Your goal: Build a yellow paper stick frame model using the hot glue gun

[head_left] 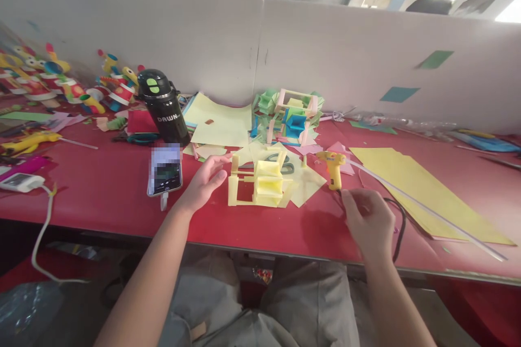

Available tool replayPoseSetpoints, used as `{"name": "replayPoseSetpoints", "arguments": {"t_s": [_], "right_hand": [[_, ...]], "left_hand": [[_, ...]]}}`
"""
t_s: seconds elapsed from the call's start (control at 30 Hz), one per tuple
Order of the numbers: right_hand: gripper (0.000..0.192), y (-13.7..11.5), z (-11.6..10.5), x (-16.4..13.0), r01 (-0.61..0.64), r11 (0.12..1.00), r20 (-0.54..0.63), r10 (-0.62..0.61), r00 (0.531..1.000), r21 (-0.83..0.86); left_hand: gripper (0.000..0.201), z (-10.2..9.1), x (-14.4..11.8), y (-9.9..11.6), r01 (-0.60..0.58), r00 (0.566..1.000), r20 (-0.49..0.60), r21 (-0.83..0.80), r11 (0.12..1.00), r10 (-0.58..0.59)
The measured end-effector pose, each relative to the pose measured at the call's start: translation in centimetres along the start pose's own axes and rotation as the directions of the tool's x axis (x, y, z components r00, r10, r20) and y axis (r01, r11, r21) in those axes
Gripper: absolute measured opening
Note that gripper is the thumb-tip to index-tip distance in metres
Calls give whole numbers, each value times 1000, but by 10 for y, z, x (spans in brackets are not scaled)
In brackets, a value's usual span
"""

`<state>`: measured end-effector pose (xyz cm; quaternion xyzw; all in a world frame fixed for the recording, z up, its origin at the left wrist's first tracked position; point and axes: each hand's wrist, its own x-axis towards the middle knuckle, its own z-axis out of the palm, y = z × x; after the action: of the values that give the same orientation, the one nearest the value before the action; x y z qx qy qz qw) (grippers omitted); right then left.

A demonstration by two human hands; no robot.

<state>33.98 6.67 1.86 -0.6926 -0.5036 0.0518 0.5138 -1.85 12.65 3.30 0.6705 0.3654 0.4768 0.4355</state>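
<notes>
A pale yellow paper model (268,183) with a folded, pleated block and a frame of strips stands on the red table in front of me. My left hand (205,181) is at its left side, fingers stretched out and fingertips by the upper left corner of the frame; whether they touch it I cannot tell. To the right is a yellow hot glue gun (334,169), its nozzle pointing left and a long clear glue stick (427,209) sticking out behind. My right hand (368,219) is closed at the foot of its handle, round the black cord. Scissors (287,167) lie partly hidden behind the model.
A black bottle (163,111) and a phone (165,171) on a cable stand left. Paper models in blue, green and pink (295,119) sit behind. Yellow sheets (431,190) lie right. Another glue gun (30,142) and colourful toys (118,84) are far left. A white partition (325,54) closes the back.
</notes>
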Motion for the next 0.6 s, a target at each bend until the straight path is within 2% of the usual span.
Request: {"name": "replayPoseSetpoints", "arguments": {"t_s": [0.07, 0.17, 0.27, 0.33, 0.5, 0.57, 0.6], "right_hand": [[43, 8, -3, 7, 38, 983, 1, -39, 999, -177], [54, 6, 4, 26, 128, 920, 156, -74, 985, -370], [57, -5, 19, 49, 111, 884, 288, 27, 957, -453], [56, -10, 30, 64, 73, 833, 331, 136, 934, -549], [55, -7, 49, 85, -53, 800, 271, 264, 925, -598], [48, -3, 52, 85, -77, 823, 242, 253, 937, -563], [44, -1, 53, 83, -54, 859, 242, 203, 949, -510]], "left_hand": [[33, 1, 2, 2, 27, 1000, -14, 6, 1000, -27], [32, 2, 5, 2, 87, 994, -77, 58, 994, -83], [31, 3, 11, -4, 141, 984, -124, 113, 984, -127], [30, 3, 17, -10, 137, 985, -122, 124, 983, -122], [32, 4, 27, -21, 131, 986, -114, 119, 984, -118], [32, 4, 29, -21, 133, 985, -131, 126, 983, -117], [32, 4, 30, -20, 132, 983, -148, 134, 982, -112]]}}
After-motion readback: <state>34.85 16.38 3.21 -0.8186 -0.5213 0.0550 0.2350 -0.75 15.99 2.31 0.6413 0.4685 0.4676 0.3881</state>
